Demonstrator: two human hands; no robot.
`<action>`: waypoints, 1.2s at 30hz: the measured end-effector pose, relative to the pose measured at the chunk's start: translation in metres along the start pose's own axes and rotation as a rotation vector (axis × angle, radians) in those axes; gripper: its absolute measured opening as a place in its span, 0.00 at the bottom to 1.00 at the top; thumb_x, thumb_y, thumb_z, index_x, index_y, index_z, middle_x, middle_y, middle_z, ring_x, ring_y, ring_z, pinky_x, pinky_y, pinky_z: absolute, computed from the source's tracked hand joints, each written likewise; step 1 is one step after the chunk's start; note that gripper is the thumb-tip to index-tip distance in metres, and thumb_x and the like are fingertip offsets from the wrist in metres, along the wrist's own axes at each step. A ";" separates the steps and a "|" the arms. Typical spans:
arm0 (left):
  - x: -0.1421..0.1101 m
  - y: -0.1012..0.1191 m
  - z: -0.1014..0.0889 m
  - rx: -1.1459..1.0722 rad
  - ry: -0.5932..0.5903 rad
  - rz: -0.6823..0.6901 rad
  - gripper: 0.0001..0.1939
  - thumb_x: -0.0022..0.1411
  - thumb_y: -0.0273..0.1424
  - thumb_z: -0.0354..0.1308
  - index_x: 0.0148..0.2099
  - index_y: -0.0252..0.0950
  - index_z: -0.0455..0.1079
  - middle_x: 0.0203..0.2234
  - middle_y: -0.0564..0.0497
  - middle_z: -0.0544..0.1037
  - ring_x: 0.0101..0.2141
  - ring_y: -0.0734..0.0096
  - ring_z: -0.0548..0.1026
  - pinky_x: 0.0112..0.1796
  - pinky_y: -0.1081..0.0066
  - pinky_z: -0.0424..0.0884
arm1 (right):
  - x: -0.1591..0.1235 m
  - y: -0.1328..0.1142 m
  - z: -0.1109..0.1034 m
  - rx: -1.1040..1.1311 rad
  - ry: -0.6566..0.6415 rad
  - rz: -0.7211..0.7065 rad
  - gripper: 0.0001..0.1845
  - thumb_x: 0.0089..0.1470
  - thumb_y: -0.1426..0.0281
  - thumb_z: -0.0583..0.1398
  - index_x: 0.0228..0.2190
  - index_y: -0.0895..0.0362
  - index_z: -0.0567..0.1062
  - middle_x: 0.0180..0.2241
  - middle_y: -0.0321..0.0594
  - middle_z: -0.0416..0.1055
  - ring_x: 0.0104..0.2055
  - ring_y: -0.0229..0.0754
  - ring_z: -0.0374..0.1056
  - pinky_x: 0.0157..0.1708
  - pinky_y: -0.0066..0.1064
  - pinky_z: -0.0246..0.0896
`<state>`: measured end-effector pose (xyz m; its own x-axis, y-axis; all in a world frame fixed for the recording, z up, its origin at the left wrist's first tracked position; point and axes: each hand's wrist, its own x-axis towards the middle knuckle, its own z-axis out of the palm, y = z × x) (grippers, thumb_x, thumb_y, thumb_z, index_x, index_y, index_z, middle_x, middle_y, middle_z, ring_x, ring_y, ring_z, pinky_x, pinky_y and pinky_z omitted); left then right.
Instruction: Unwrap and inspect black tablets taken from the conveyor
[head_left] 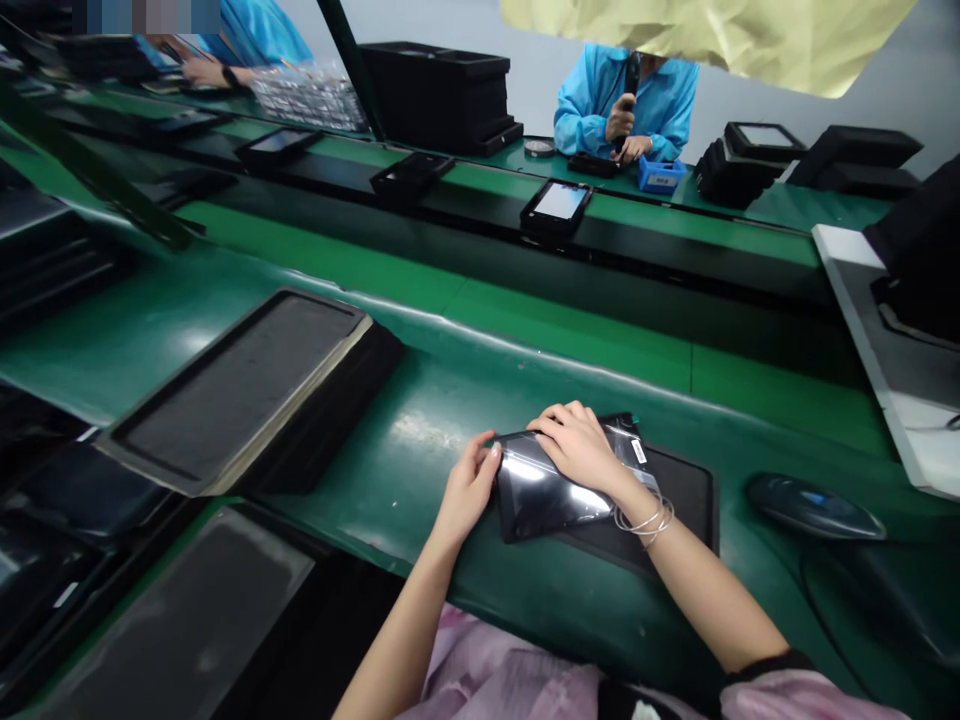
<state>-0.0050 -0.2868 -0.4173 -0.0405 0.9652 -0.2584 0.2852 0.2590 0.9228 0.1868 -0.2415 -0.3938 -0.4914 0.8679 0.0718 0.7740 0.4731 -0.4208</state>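
Glossy black panel is lying on the green tabletop, between near and far edges, its long axis running left to right, skewed against those edges with its right end leaning toward the far one. Nearer the tabletop's left side, a tray stack is standing well apart. A flat dark tray is sitting partly beneath the panel; a dark rounded device is lying just right of it. The left hand is pinching the panel's far left corner; the right hand is resting palm-down across its far side, though I can't tell whether it's gripping. A white label is marking the right end.
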 end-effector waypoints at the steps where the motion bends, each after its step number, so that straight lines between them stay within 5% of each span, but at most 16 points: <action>1: -0.007 -0.001 0.000 -0.001 -0.001 -0.022 0.29 0.61 0.47 0.48 0.56 0.30 0.61 0.28 0.50 0.72 0.30 0.66 0.72 0.30 0.70 0.68 | 0.000 0.000 0.000 0.000 -0.001 0.000 0.13 0.64 0.68 0.52 0.45 0.51 0.74 0.45 0.38 0.71 0.44 0.46 0.58 0.42 0.38 0.51; 7: -0.039 -0.006 0.003 -0.022 -0.101 -0.055 0.23 0.59 0.46 0.54 0.47 0.32 0.69 0.27 0.51 0.74 0.27 0.67 0.71 0.30 0.70 0.68 | 0.000 0.001 0.003 0.005 -0.002 0.005 0.13 0.64 0.68 0.51 0.45 0.51 0.74 0.45 0.38 0.71 0.44 0.46 0.57 0.42 0.38 0.50; 25: -0.036 -0.012 0.007 -0.243 -0.165 -0.026 0.19 0.56 0.42 0.60 0.44 0.34 0.68 0.32 0.48 0.76 0.34 0.64 0.74 0.36 0.68 0.69 | 0.000 0.002 0.003 0.057 0.043 -0.025 0.13 0.63 0.69 0.53 0.44 0.50 0.75 0.43 0.40 0.72 0.43 0.47 0.59 0.42 0.39 0.54; 30: -0.044 0.000 0.009 -0.380 -0.176 -0.022 0.20 0.58 0.42 0.60 0.46 0.35 0.64 0.31 0.52 0.75 0.32 0.70 0.73 0.36 0.72 0.67 | -0.013 0.015 -0.018 0.148 0.218 -0.007 0.15 0.62 0.68 0.53 0.47 0.53 0.73 0.51 0.42 0.68 0.53 0.46 0.59 0.54 0.40 0.56; 34: -0.055 0.023 0.013 -0.533 -0.235 -0.039 0.20 0.58 0.44 0.60 0.45 0.39 0.59 0.22 0.57 0.72 0.22 0.74 0.70 0.27 0.74 0.66 | -0.051 0.051 -0.046 0.211 0.475 0.202 0.22 0.61 0.61 0.51 0.53 0.59 0.68 0.55 0.52 0.64 0.59 0.51 0.57 0.59 0.50 0.50; 36: -0.060 0.040 0.014 -0.586 -0.249 -0.045 0.20 0.57 0.44 0.61 0.43 0.39 0.59 0.21 0.57 0.71 0.20 0.75 0.69 0.25 0.75 0.65 | -0.079 0.066 -0.057 0.281 0.552 0.344 0.28 0.60 0.57 0.53 0.57 0.59 0.62 0.56 0.55 0.62 0.57 0.53 0.61 0.54 0.52 0.58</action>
<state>0.0227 -0.3345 -0.3688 0.2032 0.9339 -0.2942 -0.2860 0.3439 0.8944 0.2991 -0.2702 -0.3756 0.0939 0.9464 0.3092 0.6799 0.1660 -0.7143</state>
